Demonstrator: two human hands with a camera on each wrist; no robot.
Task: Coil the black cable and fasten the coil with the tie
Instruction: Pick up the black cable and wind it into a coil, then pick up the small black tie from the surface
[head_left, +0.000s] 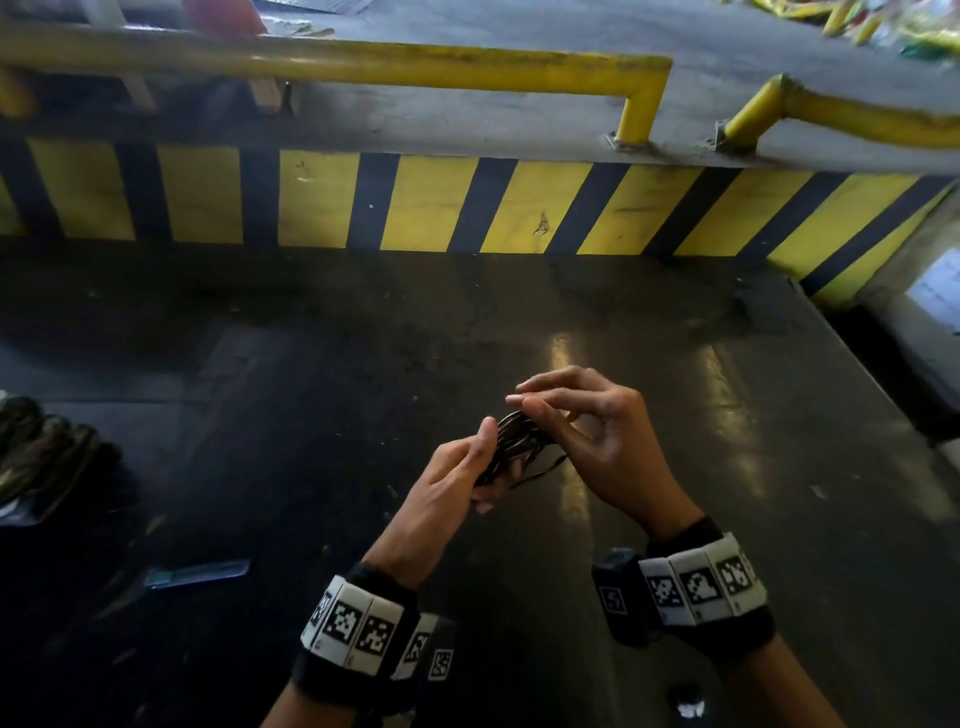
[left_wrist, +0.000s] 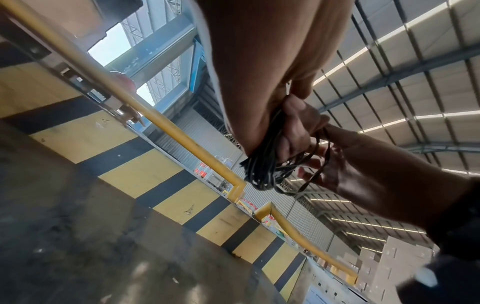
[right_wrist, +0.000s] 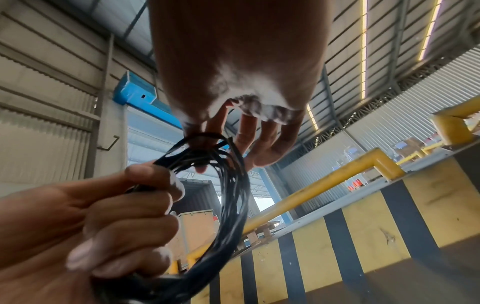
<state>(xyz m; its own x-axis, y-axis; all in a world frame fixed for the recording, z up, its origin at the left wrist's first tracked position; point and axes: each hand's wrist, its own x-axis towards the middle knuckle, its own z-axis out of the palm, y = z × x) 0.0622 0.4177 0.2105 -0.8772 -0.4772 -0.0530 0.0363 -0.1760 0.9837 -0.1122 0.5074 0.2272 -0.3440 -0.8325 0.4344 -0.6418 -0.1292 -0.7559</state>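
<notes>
At frame centre, the left hand (head_left: 457, 473) grips the coiled thin black cable (head_left: 511, 447) while the right hand's (head_left: 587, 431) curled fingers (right_wrist: 217, 125) pinch its top.

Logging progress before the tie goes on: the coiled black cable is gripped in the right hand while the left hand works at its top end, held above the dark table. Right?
The hands are swapped. The head view shows the left hand gripping the coiled black cable, while the right hand works at its top end with its fingers. Both are above the dark table, as you said.
</notes>
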